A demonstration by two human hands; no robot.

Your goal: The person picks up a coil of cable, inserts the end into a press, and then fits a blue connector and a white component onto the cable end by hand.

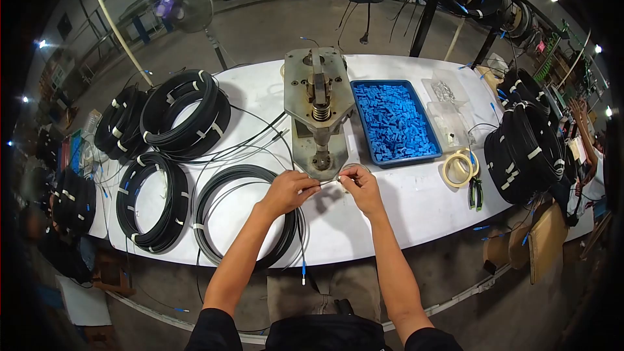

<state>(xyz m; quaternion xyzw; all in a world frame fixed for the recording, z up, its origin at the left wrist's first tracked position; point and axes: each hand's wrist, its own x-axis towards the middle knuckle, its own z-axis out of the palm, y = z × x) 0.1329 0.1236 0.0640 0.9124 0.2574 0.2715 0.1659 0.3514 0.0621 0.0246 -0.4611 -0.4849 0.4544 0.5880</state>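
My left hand (pixel 290 190) and my right hand (pixel 359 185) meet just in front of the base of a grey metal hand press (pixel 316 110) on a white table (pixel 403 211). Both pinch the end of a thin black cable (pixel 329 182) between their fingertips. The cable runs from a black coil (pixel 211 211) lying under my left forearm. A loose end with a blue connector (pixel 303 277) hangs over the table's front edge. What sits between my right fingertips is too small to make out.
A blue tray (pixel 394 121) of small blue parts stands right of the press, with clear plastic boxes (pixel 447 107) beyond. A tape roll (pixel 459 169) and pliers (pixel 475 193) lie right. Several black cable coils (pixel 184 112) fill the left; stacked coils (pixel 526 149) stand right. Another person's arm (pixel 583 131) shows far right.
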